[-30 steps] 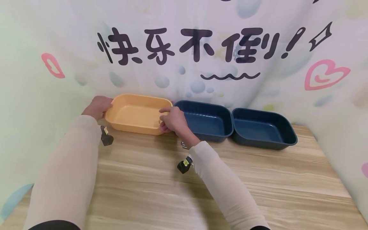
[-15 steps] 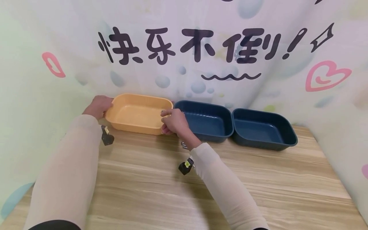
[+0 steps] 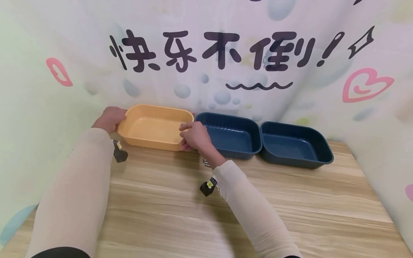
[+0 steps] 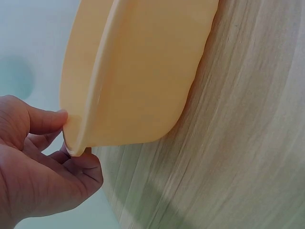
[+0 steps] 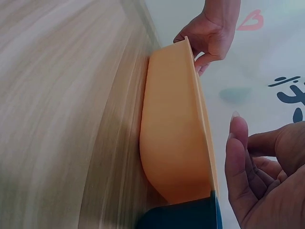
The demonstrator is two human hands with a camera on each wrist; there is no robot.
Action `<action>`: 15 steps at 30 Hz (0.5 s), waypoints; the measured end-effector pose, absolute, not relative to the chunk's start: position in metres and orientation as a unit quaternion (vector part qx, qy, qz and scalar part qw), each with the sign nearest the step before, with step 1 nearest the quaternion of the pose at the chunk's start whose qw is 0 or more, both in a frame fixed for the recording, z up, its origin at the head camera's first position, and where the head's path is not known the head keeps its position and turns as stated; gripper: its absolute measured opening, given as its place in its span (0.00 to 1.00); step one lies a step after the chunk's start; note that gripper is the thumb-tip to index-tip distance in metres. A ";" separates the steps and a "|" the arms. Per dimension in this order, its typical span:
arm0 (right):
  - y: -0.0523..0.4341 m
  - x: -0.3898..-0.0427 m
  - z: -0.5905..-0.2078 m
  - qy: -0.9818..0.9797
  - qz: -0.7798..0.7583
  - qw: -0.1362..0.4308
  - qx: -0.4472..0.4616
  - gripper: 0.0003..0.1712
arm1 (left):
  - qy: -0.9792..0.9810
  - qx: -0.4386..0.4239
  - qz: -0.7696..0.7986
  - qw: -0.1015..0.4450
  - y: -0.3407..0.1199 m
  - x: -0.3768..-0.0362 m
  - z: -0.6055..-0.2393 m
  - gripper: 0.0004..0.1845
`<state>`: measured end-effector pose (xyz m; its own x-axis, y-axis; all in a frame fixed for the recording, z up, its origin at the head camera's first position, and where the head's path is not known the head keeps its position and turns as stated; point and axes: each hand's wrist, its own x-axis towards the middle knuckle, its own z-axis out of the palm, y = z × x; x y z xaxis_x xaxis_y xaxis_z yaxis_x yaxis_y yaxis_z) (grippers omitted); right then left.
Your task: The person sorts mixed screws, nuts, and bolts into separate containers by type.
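Orange tray (image 3: pixel 154 127) sits on the desk (image 3: pixel 206 200) at the back by the printed backdrop (image 3: pixel 206 53), right between my two hands, short ends toward each grip

My left hand (image 3: pixel 109 119) has the left short end: thumb on top of the rim, fingers curled under the lip, so that grip is pinching the tray, seen clearly in the left wrist view (image 4: pixel 43 167)

My right hand (image 3: pixel 195 137) is at the right short end, fingers bent around the rim edge there. Right wrist view shows the fingertips (image 5: pixel 238 157) just beside the rim with a sliver of gap, so I cannot tell if this grip is really closed on it or only touching

Just past my right hand the first blue tray (image 3: pixel 230 134) butts against the orange one, touching or nearly so. Second blue tray (image 3: pixel 295 143) is further right, against the first

Handling guess: thin moulded plastic, light, stiff enough but the walls could flex a little, smooth so a bit slippery. Rolled rim is the place to take hold, thumb over and fingers under at both short ends, lift level. Nothing inside it, not fragile, low risk beyond nudging the blue neighbour
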<state>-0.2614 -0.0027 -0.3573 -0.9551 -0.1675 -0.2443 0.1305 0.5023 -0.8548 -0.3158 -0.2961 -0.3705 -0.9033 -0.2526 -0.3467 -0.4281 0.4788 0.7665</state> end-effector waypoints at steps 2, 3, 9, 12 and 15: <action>-0.001 -0.261 -0.357 0.853 -0.501 0.146 -0.009 0.12 | 0.857 -0.198 0.467 0.096 -0.296 -0.316 -0.370 0.18; 0.000 -0.261 -0.358 0.853 -0.502 0.144 -0.009 0.12 | 0.857 -0.198 0.465 0.097 -0.296 -0.316 -0.370 0.18; 0.007 -0.260 -0.359 0.851 -0.504 0.146 -0.007 0.14 | 0.860 -0.186 0.465 0.097 -0.296 -0.315 -0.366 0.18; 0.012 -0.259 -0.359 0.850 -0.505 0.152 -0.006 0.14 | 0.863 -0.181 0.462 0.097 -0.295 -0.312 -0.364 0.18; 0.016 -0.259 -0.360 0.848 -0.506 0.156 -0.005 0.15 | 0.866 -0.171 0.459 0.096 -0.296 -0.311 -0.364 0.18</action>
